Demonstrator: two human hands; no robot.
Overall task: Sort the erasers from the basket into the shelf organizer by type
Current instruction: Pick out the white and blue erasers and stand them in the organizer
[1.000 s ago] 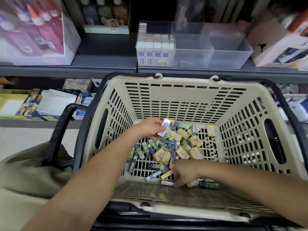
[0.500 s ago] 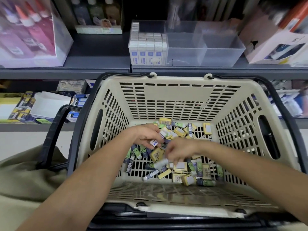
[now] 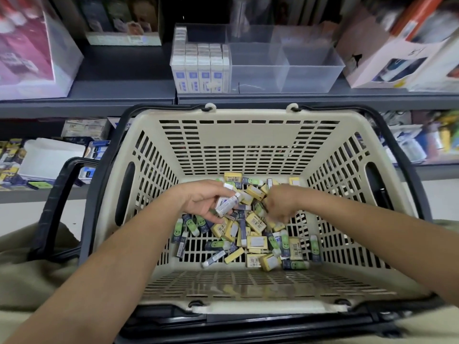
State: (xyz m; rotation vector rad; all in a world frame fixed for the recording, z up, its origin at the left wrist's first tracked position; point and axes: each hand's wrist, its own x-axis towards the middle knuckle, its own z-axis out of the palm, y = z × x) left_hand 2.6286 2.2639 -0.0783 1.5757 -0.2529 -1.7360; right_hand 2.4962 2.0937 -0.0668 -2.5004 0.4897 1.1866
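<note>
The erasers [image 3: 250,227] lay in a loose heap on the floor of one beige slotted basket [image 3: 236,115], toward its far and middle part. Three kinds showed: yellow-sleeved blocks, well over a dozen; green-faced ones in dark sleeves, at least eight; and a few slim white ones with dark blue sleeves, too jumbled for an exact count. The left hand [image 3: 203,202] hovered just above the heap's left side, its fingers curled round white-and-blue erasers [image 3: 224,206]; at least two could be made out in the grip. The right hand [image 3: 280,207] reached down into the middle of the heap with its fingers pointing downward, but blur hid whether they were holding anything. The two hands were close together, not touching.

One black handle [image 3: 407,170] lay folded round the basket's far rim, and a second black loop [image 3: 59,209] stuck out on the left. On the grey shelf [image 3: 124,90] behind the basket stood one clear shelf organizer [image 3: 310,78]. Its left compartment held upright white-and-blue boxed erasers [image 3: 198,75], four across the front row, with more rows behind. A pink-printed box [image 3: 29,50] stood well to its left and a white carton [image 3: 387,60] just to its right.
</note>
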